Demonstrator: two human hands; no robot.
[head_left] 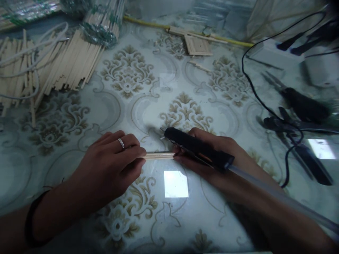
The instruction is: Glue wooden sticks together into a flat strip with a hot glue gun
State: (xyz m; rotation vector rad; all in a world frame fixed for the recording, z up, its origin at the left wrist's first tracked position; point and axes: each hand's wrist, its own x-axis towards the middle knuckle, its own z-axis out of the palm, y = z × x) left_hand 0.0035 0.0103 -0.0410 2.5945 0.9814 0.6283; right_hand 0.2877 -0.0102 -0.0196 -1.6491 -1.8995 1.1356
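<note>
Thin wooden sticks (159, 155) lie side by side, level, between my two hands just over the table. My left hand (113, 160), with a ring and a dark wristband, pinches their left end between thumb and fingers. A black hot glue gun (200, 146) rests in my right hand (215, 146), its tip pointing up and left. From its rear a long translucent glue stick (278, 197) runs back along the forearm. The right fingertips also touch the sticks' right end; the gun partly hides the grip.
A pile of loose wooden sticks (71, 60) and a white cable (34, 63) lie at left. Bagged sticks (103, 24) stand behind. A small wooden square (198, 46) lies at the back. Pliers (302, 102), a black cord (246, 70) and a white power strip (275, 53) occupy the right.
</note>
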